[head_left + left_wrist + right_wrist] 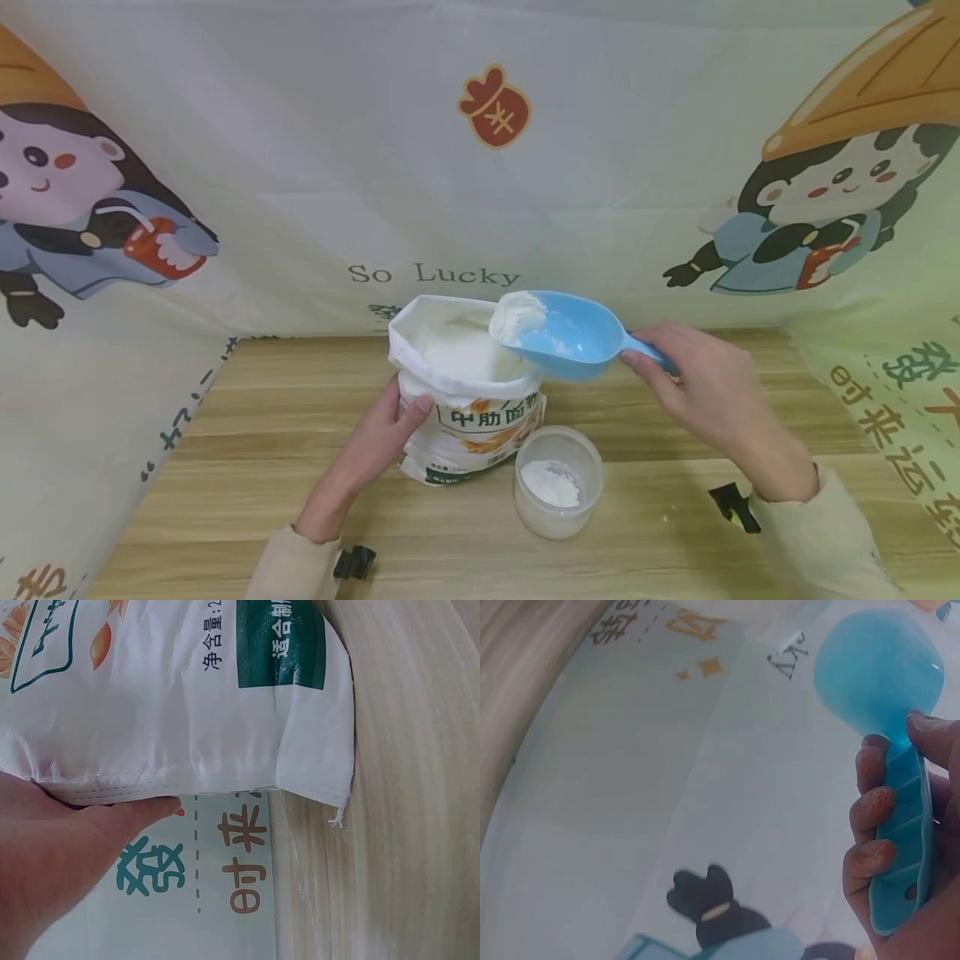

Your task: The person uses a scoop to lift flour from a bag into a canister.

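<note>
Scoop (588, 337), right of centre, hangs with its flour-laden tip (519, 317) over the mouth of the central bag (468, 433), I judge so spills fall back in, my right grip (708, 387) clamped round its handle (904, 814) while my left grip (381, 435) pinches the bag's side, seemingly to steady it.

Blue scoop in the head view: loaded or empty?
Partly loaded: white powder is heaped at the front of the blue scoop, while blue shows toward the handle, with only traces of powder.
</note>
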`<act>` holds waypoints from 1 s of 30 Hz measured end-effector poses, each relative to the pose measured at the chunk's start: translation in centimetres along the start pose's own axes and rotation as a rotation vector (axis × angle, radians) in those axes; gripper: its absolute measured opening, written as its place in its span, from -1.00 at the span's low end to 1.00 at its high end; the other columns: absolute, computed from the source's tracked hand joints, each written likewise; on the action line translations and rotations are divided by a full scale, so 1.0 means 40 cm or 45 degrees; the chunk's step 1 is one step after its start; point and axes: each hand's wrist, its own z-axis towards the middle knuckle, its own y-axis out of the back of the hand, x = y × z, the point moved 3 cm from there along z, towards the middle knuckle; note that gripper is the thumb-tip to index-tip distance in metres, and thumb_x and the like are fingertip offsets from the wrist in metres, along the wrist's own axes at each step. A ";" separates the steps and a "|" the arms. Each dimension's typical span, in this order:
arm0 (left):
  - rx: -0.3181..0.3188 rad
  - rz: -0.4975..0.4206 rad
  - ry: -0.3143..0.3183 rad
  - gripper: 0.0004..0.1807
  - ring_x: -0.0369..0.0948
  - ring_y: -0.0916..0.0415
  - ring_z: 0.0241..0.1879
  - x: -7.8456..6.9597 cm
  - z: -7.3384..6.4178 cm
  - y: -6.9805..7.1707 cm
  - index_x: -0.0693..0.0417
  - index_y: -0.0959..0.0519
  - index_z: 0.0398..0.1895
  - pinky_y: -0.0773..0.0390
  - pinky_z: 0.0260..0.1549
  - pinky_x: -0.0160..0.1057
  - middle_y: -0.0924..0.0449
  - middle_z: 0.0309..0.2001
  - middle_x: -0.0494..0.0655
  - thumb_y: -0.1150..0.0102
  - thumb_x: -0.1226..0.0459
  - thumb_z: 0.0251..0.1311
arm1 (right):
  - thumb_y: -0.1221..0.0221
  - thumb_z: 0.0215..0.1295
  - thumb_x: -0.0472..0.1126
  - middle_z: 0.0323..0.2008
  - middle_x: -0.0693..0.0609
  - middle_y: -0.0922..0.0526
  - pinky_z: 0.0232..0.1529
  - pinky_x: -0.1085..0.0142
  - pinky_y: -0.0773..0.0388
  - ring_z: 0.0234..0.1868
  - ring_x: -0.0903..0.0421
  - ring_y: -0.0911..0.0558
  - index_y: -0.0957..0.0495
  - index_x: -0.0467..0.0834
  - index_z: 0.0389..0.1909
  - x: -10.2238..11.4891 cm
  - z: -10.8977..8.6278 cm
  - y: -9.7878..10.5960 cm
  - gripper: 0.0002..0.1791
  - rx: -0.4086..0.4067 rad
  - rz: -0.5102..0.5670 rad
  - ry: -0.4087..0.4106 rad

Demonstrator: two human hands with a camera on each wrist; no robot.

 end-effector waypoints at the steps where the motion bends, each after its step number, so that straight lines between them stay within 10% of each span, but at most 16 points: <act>1: 0.002 0.004 -0.004 -0.22 0.20 -0.30 0.44 -0.001 -0.001 0.001 0.09 -0.10 0.60 -0.28 0.35 0.35 -0.37 0.44 0.23 0.07 -0.18 0.55 | -0.37 0.36 -0.13 -0.23 -0.05 -0.77 -0.45 0.12 -0.63 -0.38 0.08 -0.68 -0.71 -0.19 -0.11 -0.004 -0.006 0.006 -0.78 -0.002 -0.004 0.002; 7: 0.003 0.004 -0.005 -0.20 0.19 -0.32 0.42 0.003 0.000 -0.002 0.10 -0.11 0.59 -0.30 0.34 0.34 -0.39 0.42 0.22 0.07 -0.20 0.54 | -0.07 0.56 0.22 -0.25 -0.02 -0.77 -0.48 0.15 -0.58 -0.40 0.10 -0.65 -0.73 -0.17 -0.09 -0.036 -0.047 0.039 -0.47 -0.032 -0.031 0.023; 30: 0.001 0.002 0.001 -0.27 0.20 -0.29 0.44 -0.004 -0.002 0.000 0.08 -0.09 0.61 -0.32 0.33 0.33 -0.34 0.46 0.22 0.07 -0.10 0.59 | 0.18 0.55 0.40 -0.42 0.27 -0.60 -0.63 0.49 -0.30 -0.52 0.40 -0.38 -0.75 -0.03 -0.17 -0.068 -0.182 0.068 -0.30 0.062 -0.090 0.143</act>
